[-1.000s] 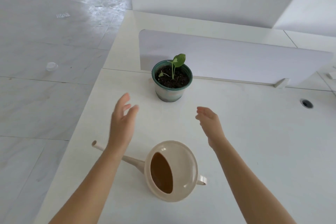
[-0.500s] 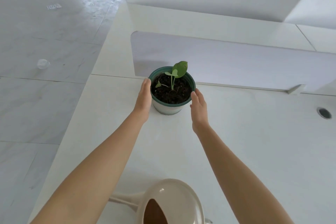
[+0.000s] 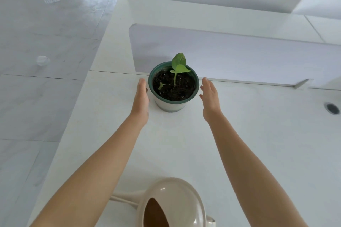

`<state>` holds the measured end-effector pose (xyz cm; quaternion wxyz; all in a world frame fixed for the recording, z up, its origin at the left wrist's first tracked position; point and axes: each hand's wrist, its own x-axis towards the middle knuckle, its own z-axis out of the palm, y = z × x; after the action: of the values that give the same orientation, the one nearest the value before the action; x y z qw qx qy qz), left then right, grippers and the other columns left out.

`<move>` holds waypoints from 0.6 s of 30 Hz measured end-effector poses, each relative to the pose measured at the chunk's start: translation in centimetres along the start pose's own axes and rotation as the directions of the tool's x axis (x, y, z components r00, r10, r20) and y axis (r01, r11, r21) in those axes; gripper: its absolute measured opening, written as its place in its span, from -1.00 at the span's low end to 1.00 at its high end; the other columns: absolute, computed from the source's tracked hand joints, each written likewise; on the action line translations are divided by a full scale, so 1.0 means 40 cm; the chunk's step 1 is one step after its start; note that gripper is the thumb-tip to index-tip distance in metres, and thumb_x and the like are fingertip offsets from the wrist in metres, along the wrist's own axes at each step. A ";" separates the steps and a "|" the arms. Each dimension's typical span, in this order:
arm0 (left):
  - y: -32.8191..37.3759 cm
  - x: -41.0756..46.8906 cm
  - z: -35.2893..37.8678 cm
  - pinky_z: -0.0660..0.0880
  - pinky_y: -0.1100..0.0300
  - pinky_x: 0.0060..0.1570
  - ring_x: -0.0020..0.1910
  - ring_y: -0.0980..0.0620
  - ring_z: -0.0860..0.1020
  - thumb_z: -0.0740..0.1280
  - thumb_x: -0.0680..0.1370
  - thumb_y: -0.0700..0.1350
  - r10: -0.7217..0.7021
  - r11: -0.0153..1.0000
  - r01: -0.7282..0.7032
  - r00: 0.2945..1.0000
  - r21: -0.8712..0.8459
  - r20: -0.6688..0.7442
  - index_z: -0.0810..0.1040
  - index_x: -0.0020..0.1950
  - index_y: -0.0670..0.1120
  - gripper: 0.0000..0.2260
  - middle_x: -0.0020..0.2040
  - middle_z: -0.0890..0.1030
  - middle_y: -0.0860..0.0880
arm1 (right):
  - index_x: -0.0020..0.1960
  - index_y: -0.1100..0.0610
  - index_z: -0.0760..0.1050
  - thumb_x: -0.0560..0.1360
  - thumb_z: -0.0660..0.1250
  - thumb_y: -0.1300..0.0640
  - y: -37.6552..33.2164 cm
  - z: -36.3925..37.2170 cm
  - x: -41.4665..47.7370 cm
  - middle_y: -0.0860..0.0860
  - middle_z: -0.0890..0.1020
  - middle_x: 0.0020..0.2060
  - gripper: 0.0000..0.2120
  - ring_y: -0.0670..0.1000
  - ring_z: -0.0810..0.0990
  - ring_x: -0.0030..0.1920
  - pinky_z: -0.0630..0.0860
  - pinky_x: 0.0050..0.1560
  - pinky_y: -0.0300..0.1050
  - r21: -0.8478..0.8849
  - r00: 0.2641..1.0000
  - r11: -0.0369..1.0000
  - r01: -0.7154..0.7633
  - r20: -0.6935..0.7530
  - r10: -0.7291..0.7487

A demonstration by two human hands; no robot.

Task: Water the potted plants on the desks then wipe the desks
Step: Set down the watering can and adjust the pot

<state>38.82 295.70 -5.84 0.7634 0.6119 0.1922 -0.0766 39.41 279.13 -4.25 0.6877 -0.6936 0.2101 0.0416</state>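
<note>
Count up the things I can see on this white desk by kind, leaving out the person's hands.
Potted plant: 1
Watering can: 1
Divider screen: 1
Cable hole: 1
Total: 4

Glossy pale floor tiles [image 3: 36, 108] lie left of a white desk [image 3: 262, 138] with upright divider panel [image 3: 239, 57].

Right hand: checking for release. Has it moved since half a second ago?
Yes. The right hand has shifted slightly right, away from the pot; a gap now shows.
</note>
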 end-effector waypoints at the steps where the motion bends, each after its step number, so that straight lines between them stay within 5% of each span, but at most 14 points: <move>1: 0.010 0.009 0.003 0.12 0.08 0.42 0.36 0.17 0.30 -0.04 0.61 0.08 0.005 1.000 -0.005 1.000 0.011 0.020 0.38 0.23 0.11 -0.71 0.32 0.39 0.14 | 0.37 0.12 0.30 0.59 0.05 -0.01 0.013 0.006 -0.008 -0.03 0.43 0.28 -0.60 -0.03 0.36 0.31 0.24 0.40 -0.04 -0.006 1.000 1.000 0.005 0.005 -0.005; 3: 0.014 0.018 0.016 0.14 0.11 0.39 0.32 0.19 0.33 -0.02 0.57 0.14 0.013 0.996 -0.019 0.997 0.081 0.077 0.36 0.34 0.02 -0.58 0.36 0.40 0.11 | 0.36 0.10 0.30 0.58 0.06 0.02 0.031 0.028 -0.023 -0.03 0.42 0.27 -0.62 -0.05 0.37 0.27 0.26 0.32 -0.12 -0.025 0.999 0.999 0.027 0.038 -0.026; 5: -0.001 0.020 0.024 0.07 0.00 0.46 0.46 0.11 0.18 0.00 0.54 0.19 0.024 0.990 -0.038 0.995 0.135 0.101 0.05 0.51 0.06 -0.44 0.52 0.18 0.06 | 0.39 0.06 0.27 0.57 0.06 0.01 0.032 0.053 -0.027 -0.03 0.36 0.35 -0.60 -0.04 0.33 0.32 0.22 0.27 -0.15 -0.038 0.998 0.999 0.036 0.058 -0.034; 10: -0.013 -0.024 0.041 -0.04 0.03 0.49 0.52 0.10 0.00 -0.03 0.60 0.10 -0.002 0.996 -0.004 0.997 0.084 0.078 -0.16 0.52 0.05 -0.46 0.56 -0.04 0.08 | 0.49 0.05 0.06 0.58 0.01 -0.07 -0.015 0.061 0.001 -0.05 0.11 0.50 -0.48 -0.01 0.12 0.48 0.10 0.37 -0.08 -0.018 0.995 0.997 -0.072 0.074 0.073; 18: 0.037 -0.137 0.018 0.02 0.10 0.43 0.51 0.08 0.02 0.00 0.61 0.05 0.031 0.986 -0.032 0.999 0.162 0.015 -0.17 0.51 0.09 -0.48 0.55 -0.04 0.09 | 0.49 0.04 0.05 0.57 -0.01 -0.16 -0.027 0.026 -0.051 -0.01 0.14 0.50 -0.44 0.04 0.14 0.48 0.11 0.40 0.02 -0.171 0.992 0.982 -0.073 0.085 0.089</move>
<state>34.46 294.71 -2.24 0.7134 0.6744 0.1710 -0.0836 38.17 280.60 -2.58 0.6336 -0.7373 0.2017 0.1192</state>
